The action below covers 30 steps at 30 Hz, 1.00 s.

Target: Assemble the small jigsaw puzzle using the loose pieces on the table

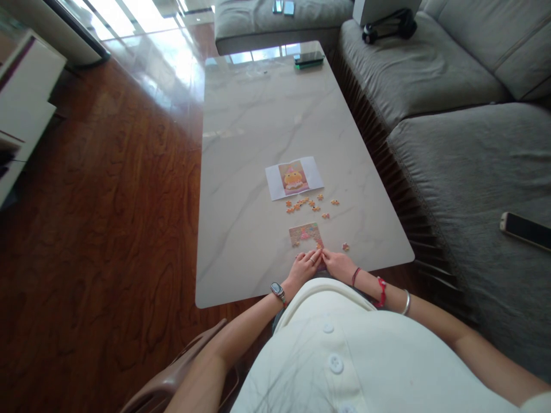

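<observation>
Glossy marble-look table (258,143), polished wood floor (107,201), matt cloth sofa (451,143)

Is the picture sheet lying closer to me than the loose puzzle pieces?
No, the picture sheet lies beyond the loose pieces, farther up the table.

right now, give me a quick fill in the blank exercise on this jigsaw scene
1. The watch sits on the ____ wrist.
2. The loose pieces lie ____ the reference picture and the partly built puzzle.
3. The left hand and right hand touch the puzzle's ____ edge.
Missing words: left; between; near.
</observation>
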Each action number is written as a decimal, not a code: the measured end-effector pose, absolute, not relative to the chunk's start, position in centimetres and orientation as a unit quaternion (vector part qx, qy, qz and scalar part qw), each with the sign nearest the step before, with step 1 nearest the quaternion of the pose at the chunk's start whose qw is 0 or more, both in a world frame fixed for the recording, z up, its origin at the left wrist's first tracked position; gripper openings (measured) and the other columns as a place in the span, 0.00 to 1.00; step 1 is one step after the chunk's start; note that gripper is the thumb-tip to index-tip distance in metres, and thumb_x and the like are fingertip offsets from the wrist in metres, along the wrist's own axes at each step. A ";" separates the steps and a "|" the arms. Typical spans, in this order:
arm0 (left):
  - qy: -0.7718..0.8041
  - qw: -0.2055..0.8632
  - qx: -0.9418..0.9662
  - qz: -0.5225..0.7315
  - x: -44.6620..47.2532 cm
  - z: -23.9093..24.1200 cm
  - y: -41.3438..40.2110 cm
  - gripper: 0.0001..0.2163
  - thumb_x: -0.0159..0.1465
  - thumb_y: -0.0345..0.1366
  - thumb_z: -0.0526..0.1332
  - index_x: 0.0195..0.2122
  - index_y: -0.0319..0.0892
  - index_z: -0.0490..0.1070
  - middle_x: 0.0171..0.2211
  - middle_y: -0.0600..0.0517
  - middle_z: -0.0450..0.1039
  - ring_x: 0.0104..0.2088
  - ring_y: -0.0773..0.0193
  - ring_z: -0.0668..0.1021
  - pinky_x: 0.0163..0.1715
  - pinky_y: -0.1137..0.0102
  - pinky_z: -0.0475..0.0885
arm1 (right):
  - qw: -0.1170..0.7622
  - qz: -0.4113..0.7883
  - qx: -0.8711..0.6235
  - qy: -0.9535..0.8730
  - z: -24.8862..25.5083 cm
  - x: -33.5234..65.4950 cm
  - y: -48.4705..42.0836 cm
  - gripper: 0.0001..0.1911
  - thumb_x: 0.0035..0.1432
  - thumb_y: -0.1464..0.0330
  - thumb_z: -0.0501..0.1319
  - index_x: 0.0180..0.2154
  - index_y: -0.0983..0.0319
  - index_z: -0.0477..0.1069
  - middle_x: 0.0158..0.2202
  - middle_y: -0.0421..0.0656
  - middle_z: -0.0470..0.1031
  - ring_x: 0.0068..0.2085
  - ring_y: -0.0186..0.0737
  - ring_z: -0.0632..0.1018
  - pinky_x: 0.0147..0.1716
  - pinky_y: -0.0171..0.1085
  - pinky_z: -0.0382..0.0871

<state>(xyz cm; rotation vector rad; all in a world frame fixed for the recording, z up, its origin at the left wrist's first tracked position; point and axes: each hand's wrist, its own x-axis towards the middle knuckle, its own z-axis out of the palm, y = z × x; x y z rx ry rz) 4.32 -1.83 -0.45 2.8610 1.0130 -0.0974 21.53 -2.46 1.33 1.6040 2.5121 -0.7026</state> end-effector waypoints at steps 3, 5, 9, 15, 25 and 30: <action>0.337 0.035 0.941 -0.019 4.1 -1.1 -2.1 0.18 0.61 0.32 0.44 0.53 0.43 0.54 0.55 0.48 0.54 0.52 0.64 0.60 0.42 0.70 0.60 | -0.067 -0.265 0.622 0.734 1.1 22.8 -0.2 0.13 0.53 0.74 0.48 0.36 0.63 0.69 0.37 0.44 0.69 0.35 0.31 0.71 0.37 0.30 0.62; 0.343 0.025 0.939 -0.007 4.0 -1.5 -2.4 0.18 0.62 0.33 0.43 0.53 0.43 0.54 0.55 0.48 0.54 0.52 0.64 0.60 0.42 0.70 0.60 | -0.128 -0.276 0.670 0.677 0.9 23.0 1.4 0.13 0.51 0.73 0.50 0.38 0.65 0.68 0.37 0.45 0.70 0.36 0.32 0.71 0.38 0.30 0.63; 0.352 0.019 0.936 -0.002 4.0 -2.0 -2.6 0.18 0.61 0.32 0.43 0.53 0.42 0.54 0.55 0.48 0.55 0.53 0.64 0.60 0.42 0.70 0.60 | -0.136 -0.328 0.720 0.596 0.3 21.2 4.1 0.18 0.45 0.72 0.57 0.42 0.66 0.65 0.32 0.43 0.72 0.32 0.32 0.72 0.34 0.31 0.64; 0.345 0.037 0.938 -0.017 4.1 -2.0 -2.4 0.18 0.61 0.31 0.44 0.53 0.43 0.55 0.54 0.48 0.56 0.53 0.64 0.60 0.42 0.70 0.61 | -0.085 -0.380 0.751 0.534 0.2 18.3 5.6 0.17 0.41 0.72 0.60 0.38 0.64 0.66 0.28 0.40 0.73 0.29 0.31 0.72 0.29 0.28 0.63; 0.345 0.070 0.936 -0.003 4.1 -1.7 -2.2 0.15 0.61 0.32 0.45 0.48 0.45 0.61 0.51 0.50 0.61 0.51 0.64 0.61 0.42 0.69 0.60 | -0.001 -0.244 0.718 0.652 1.7 16.1 4.1 0.13 0.45 0.67 0.60 0.35 0.66 0.66 0.36 0.49 0.70 0.35 0.37 0.72 0.34 0.33 0.63; 0.347 0.078 0.934 -0.022 4.1 -1.6 -2.2 0.15 0.60 0.33 0.47 0.47 0.47 0.62 0.50 0.49 0.62 0.50 0.63 0.63 0.42 0.69 0.60 | 0.010 -0.290 0.718 0.632 2.1 14.7 4.8 0.11 0.45 0.73 0.59 0.35 0.67 0.66 0.34 0.51 0.72 0.35 0.38 0.73 0.34 0.33 0.63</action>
